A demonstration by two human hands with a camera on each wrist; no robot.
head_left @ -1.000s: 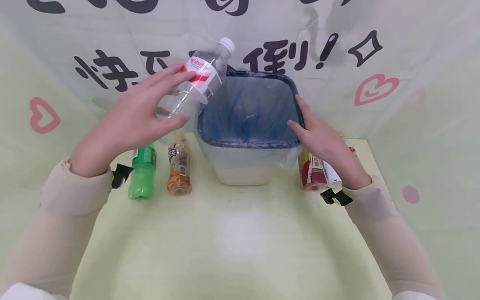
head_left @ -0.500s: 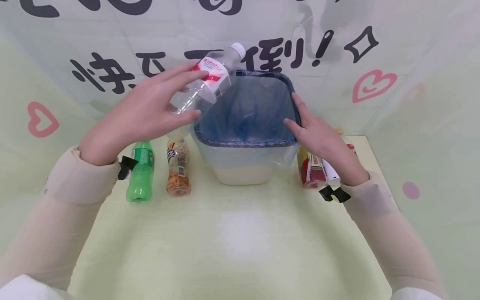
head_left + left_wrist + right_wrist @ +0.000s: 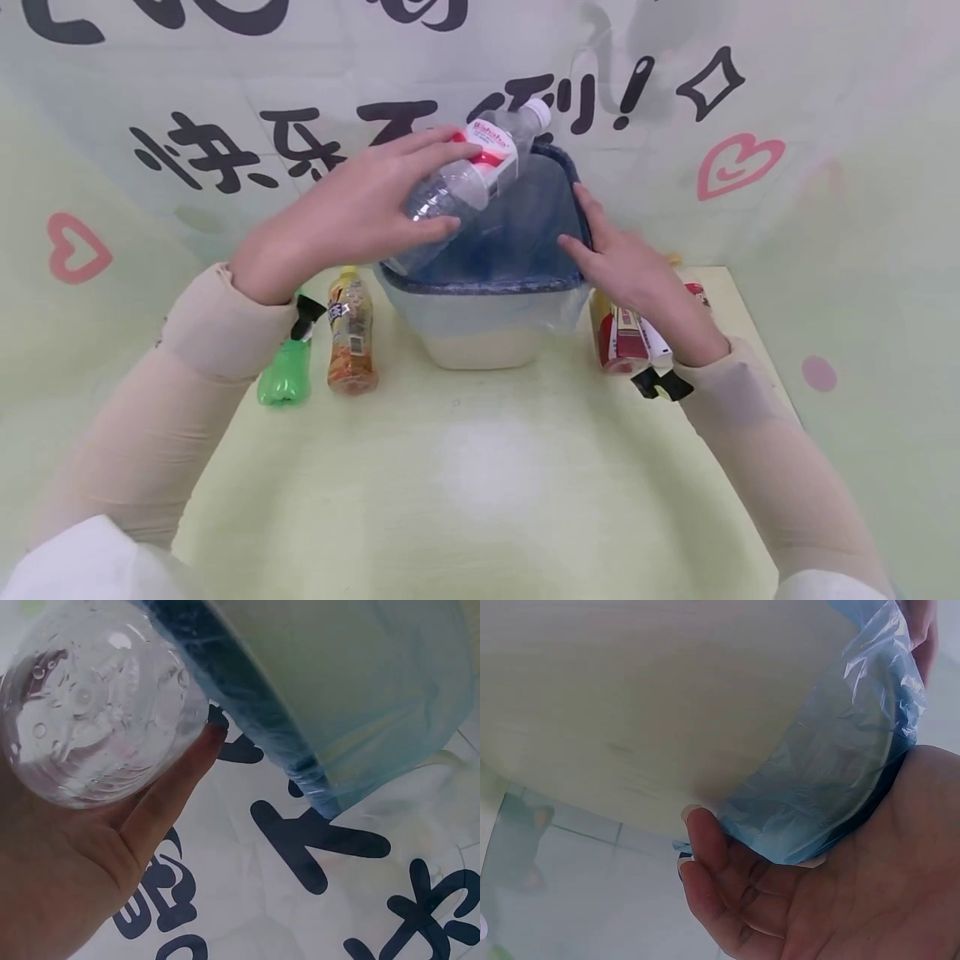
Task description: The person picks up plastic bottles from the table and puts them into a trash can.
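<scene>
Head view shows a person's left hand (image 3: 360, 200) holding a clear bottle (image 3: 468, 179) on a slant over the left part of the mouth of a bin (image 3: 483, 346). The bottle's white cap (image 3: 537, 112) points up and to the right, and its base is lower, toward the near left side of the rim (image 3: 483, 287); whether bottle and rim touch cannot be told. The left grip spans the bottle, fingers on the red-and-white label (image 3: 491, 150) and thumb lower down. In the left wrist view the round base faces the camera, with droplets on it, just beside the bin's edge.

The right hand (image 3: 630, 267) grips the rim on the right side, thumb at the inner edge; the right wrist view shows fingers curled beneath the overhanging bluish bag (image 3: 802, 802).

On the pale green counter (image 3: 480, 483), left of the bin, stand an orange drink bottle (image 3: 351, 337) and a green bottle (image 3: 285, 379), the latter partly hidden by the left wrist. Right of the bin, partly covered by the right arm, is a red-labelled package (image 3: 626, 337). Behind hangs a pale cloth with black lettering (image 3: 202, 154) and a pink heart (image 3: 738, 167).
</scene>
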